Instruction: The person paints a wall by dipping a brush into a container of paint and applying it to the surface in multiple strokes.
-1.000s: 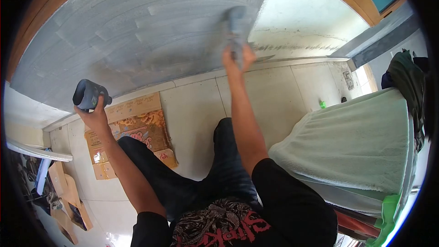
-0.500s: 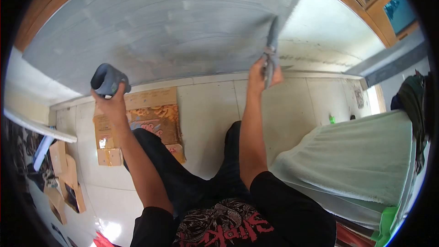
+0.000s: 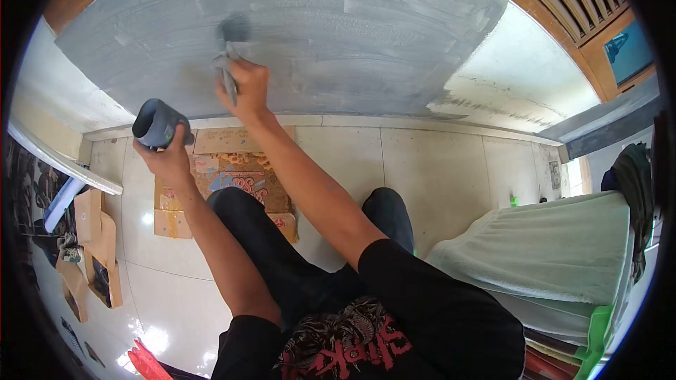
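Observation:
My left hand (image 3: 167, 162) grips a dark grey paint cup (image 3: 157, 121), tilted so that its dark mouth faces up and left; what is inside is hidden. My right hand (image 3: 251, 89) is closed around the handle of a paintbrush (image 3: 228, 69). The brush head is smeared by motion against the wall, above and to the right of the cup. Grey, streaky paint (image 3: 338, 63) covers most of the wall, while a stained white patch (image 3: 524, 70) shows at its right end.
Flattened cardboard (image 3: 246, 179) lies on the tiled floor (image 3: 338, 162) below the wall. Open cardboard boxes (image 3: 102, 239) stand at the left. A pale green cloth (image 3: 542, 246) drapes over something at the right. Wooden trim (image 3: 556, 17) borders the wall above.
My right hand has swept the brush far left across the wall, from near the white patch to near the cup. My left hand still holds the cup in nearly the same place.

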Action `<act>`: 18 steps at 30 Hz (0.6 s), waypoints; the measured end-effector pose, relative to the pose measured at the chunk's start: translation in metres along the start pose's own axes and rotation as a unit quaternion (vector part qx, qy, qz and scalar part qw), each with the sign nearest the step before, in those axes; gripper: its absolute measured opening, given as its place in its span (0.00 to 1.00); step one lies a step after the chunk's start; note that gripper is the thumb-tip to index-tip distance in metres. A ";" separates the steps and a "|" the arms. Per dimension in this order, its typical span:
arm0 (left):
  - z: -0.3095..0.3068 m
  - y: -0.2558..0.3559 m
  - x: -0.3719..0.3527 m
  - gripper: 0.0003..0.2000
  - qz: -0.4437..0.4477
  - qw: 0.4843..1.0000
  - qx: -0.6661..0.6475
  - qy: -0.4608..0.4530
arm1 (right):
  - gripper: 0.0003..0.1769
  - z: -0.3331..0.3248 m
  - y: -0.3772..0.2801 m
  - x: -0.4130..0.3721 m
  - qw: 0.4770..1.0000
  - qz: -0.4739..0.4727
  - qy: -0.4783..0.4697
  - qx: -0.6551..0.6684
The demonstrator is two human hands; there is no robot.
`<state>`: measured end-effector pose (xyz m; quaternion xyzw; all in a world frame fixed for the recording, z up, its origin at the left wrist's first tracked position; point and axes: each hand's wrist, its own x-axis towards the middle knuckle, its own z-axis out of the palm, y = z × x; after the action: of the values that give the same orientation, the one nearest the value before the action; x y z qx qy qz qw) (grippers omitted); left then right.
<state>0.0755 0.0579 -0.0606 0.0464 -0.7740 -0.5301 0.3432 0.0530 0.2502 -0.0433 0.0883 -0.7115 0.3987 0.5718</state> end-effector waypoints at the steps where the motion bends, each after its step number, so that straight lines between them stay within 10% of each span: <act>1: -0.003 -0.004 0.002 0.37 0.002 1.000 0.008 0.016 | 0.14 0.000 -0.005 0.004 1.000 0.003 -0.010 0.017; 8: 0.000 -0.007 0.002 0.40 -0.008 0.999 0.045 0.024 | 0.10 -0.169 0.039 -0.031 0.992 0.003 0.011 -0.123; 12: 0.006 0.004 -0.003 0.41 -0.001 0.999 0.042 -0.003 | 0.07 -0.288 0.073 0.002 0.898 -0.002 0.222 -0.381; 18: 0.011 0.011 -0.006 0.41 0.023 1.000 0.021 0.003 | 0.06 -0.236 0.071 0.041 0.932 -0.048 0.151 -0.326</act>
<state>0.0772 0.0746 -0.0565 0.0371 -0.7846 -0.5056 0.3570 0.1738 0.4690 -0.0338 -0.1301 -0.7022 0.1257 0.6886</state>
